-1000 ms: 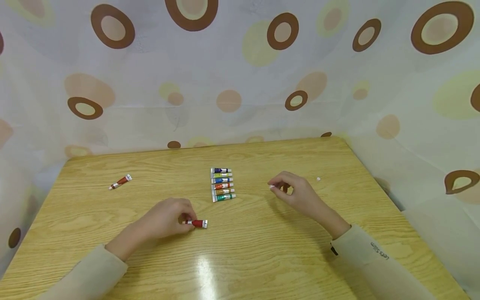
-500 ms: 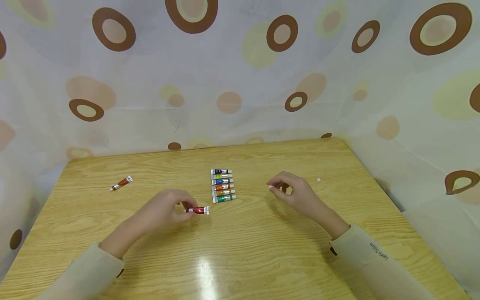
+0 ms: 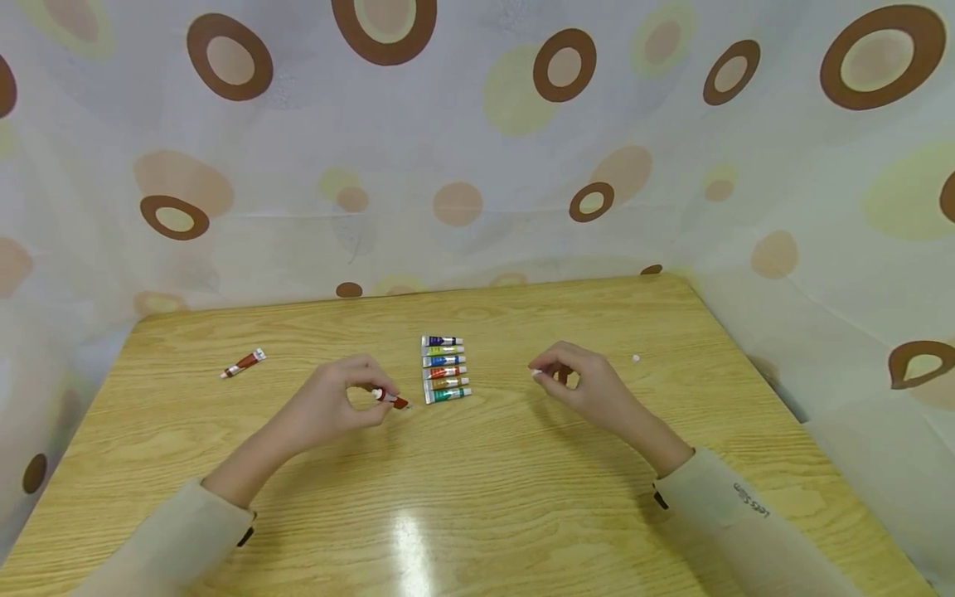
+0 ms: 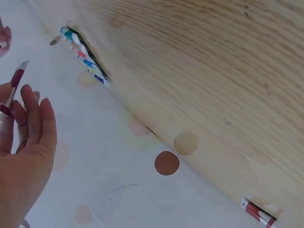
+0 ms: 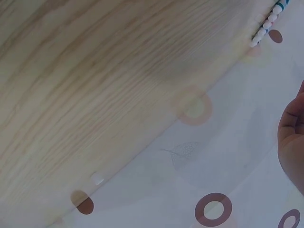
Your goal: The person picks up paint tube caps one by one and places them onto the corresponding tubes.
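Note:
My left hand [image 3: 370,395] pinches a small red paint tube [image 3: 391,400] and holds it tilted just above the wooden table [image 3: 522,497], close to the left of a row of several coloured paint tubes [image 3: 444,369]. The left wrist view shows the same red tube [image 4: 15,81] at my fingertips [image 4: 33,102] and the row [image 4: 83,54] beyond. My right hand [image 3: 545,374] hovers to the right of the row, fingers curled, pinching a small white cap [image 3: 535,373].
Another red-brown tube [image 3: 243,363] lies alone at the table's far left. A small white cap [image 3: 635,358] lies on the wood beyond my right hand. A spotted curtain [image 3: 477,149] closes off the back and sides.
My left hand has lifted the red tube off the table and carried it away from me towards the row of tubes, tilting it. The right hand has barely moved.

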`<state>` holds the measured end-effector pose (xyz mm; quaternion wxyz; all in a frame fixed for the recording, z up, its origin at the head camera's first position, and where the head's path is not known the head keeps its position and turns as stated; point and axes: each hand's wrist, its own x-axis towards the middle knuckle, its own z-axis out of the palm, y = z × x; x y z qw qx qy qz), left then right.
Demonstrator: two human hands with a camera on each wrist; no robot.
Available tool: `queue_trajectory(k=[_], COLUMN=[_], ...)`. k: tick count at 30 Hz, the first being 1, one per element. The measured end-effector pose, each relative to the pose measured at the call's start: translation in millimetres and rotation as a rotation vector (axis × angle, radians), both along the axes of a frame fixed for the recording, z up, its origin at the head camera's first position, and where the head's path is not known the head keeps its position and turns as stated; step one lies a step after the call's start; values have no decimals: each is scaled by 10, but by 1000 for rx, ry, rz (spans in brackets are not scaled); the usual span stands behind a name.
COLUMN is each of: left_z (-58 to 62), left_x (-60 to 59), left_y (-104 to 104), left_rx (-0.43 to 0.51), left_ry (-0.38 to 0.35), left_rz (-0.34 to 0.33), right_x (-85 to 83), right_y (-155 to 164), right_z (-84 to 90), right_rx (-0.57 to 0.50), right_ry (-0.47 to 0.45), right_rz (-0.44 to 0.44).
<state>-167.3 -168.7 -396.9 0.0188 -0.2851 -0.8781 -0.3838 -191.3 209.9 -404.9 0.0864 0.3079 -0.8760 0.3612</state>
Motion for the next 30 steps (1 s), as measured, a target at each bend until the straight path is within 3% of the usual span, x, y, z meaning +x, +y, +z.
queue_trajectory(k=[5,9,14,22,26,30], left_z=[-7,-35,-40,-21,-40,-71], left_x=[-13,-22,-23,-8,-11,-21], left_y=[41,65,101,130,139,154], left_rx=[98,147,155,123,146,159], left_ry=[-97,-119,-142,-272,-271,-231], left_rz=[20,20,33,118,118,65], right_x=[-3,-5,-2,-7,-8,-7], right_y=[-27,-46,-58,-60,-60,-63], right_z=[-24,-35,-29,-33,-38,-41], right_rx=[-12,-10,-9,-13,-13,-13], right_ry=[14,19,2,-15,-25,-33], right_rz=[23,27,21,19,18,18])
